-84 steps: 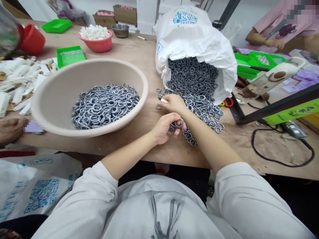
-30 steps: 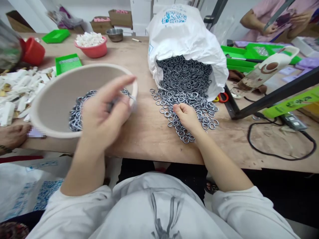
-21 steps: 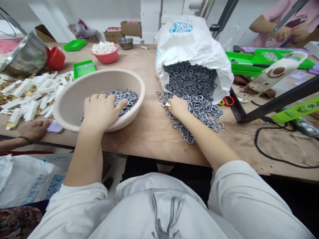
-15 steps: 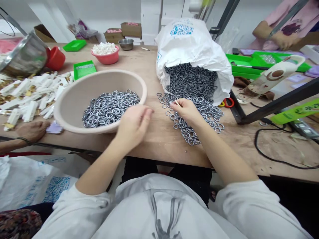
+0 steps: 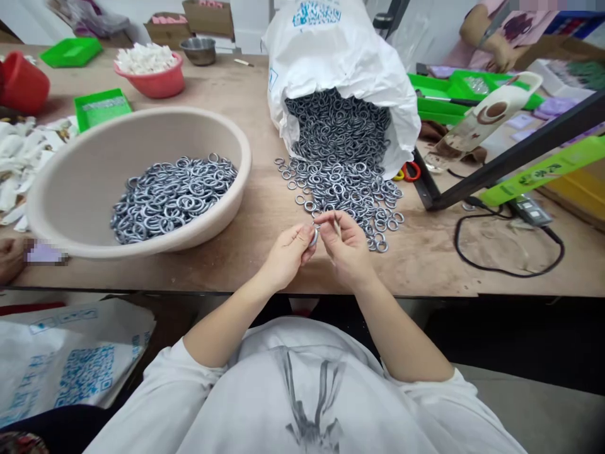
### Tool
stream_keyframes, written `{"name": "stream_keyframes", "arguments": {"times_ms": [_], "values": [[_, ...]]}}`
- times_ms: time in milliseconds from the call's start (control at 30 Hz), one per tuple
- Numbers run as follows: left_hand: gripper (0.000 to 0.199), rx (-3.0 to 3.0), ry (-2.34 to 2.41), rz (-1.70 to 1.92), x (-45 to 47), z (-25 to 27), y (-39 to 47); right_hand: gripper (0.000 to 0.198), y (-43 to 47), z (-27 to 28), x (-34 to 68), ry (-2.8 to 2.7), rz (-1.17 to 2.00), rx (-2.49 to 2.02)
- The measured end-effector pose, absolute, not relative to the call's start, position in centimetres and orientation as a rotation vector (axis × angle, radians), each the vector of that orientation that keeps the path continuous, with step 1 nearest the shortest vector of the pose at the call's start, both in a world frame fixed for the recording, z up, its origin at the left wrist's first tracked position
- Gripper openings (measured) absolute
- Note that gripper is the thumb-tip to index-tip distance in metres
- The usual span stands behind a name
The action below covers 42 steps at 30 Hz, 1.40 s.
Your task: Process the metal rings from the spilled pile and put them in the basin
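Note:
Close together above the front of the table, my two hands almost meet. My left hand (image 5: 286, 255) pinches a grey ring (image 5: 314, 237) between thumb and fingers. A thin stick-like tool (image 5: 337, 224) is held in my right hand (image 5: 347, 252), whose fingertips reach to the ring. Just beyond lies a spread of loose grey rings (image 5: 338, 183), spilling from the mouth of a white sack (image 5: 340, 57). To the left stands a large beige basin (image 5: 61, 195) with a heap of the same rings inside.
A black metal bar (image 5: 510, 154) and a black cable (image 5: 510, 274) are at right, near green trays (image 5: 437, 107). A red bowl (image 5: 155, 85) of white pieces stands behind the basin. Another person's hand (image 5: 12, 258) rests at far left; someone in pink is at back right.
My left hand has come away from the basin's rim towards my right hand and now holds a ring. My right hand has drawn back from the loose rings. The view has shifted.

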<state>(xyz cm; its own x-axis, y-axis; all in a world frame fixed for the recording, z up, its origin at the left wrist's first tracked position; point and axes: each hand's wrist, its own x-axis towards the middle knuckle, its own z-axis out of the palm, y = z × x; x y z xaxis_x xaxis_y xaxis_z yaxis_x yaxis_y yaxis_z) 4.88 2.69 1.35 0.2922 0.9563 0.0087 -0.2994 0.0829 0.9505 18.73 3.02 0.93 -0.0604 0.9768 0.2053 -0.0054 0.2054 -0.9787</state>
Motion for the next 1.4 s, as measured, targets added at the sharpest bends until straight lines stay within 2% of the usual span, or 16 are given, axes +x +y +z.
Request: {"name": "stream_keyframes", "arguments": {"times_ms": [167, 367, 533, 700, 867, 1067, 1233, 1333, 1400], "values": [[0.054, 0.846, 0.782, 1.095, 5.1, 1.5, 2.5, 0.052, 2.1, 1.5, 19.5, -1.732, 0.827, -1.153], [0.054, 0.777, 0.82, 1.119, 5.4, 1.7, 2.4, 0.05, 0.9, 1.7, 19.4, -2.005, 0.532, -1.233], [0.055, 0.782, 0.837, 1.105, 5.7, 1.7, 2.2, 0.05, 0.9, 1.4, 19.5, -2.023, 0.514, -1.234], [0.054, 0.855, 0.733, 1.008, 5.0, 1.1, 1.1, 0.054, 4.6, 0.8, 21.3, -1.698, 0.579, -1.401], [0.05, 0.806, 0.849, 1.034, 3.3, -0.3, 0.5, 0.031, 10.6, 1.8, 20.2, -2.102, 0.284, -1.702], [0.046, 0.683, 0.881, 1.065, 2.0, -1.1, 0.6, 0.028, 14.8, 0.7, 16.1, -2.43, 0.026, -1.815], [0.027, 0.75, 0.884, 1.135, 1.2, 0.7, -0.5, 0.023, 13.1, 1.1, 17.3, -2.28, 0.19, -1.675], [0.022, 1.224, 0.922, 1.311, 1.1, 3.7, -2.3, 0.031, 8.3, 2.8, 18.8, -1.9, 0.346, -1.278], [0.017, 1.551, 0.83, 1.344, 1.1, 5.9, -3.3, 0.03, 4.8, 3.9, 19.3, -1.58, 0.473, -1.122]]}}
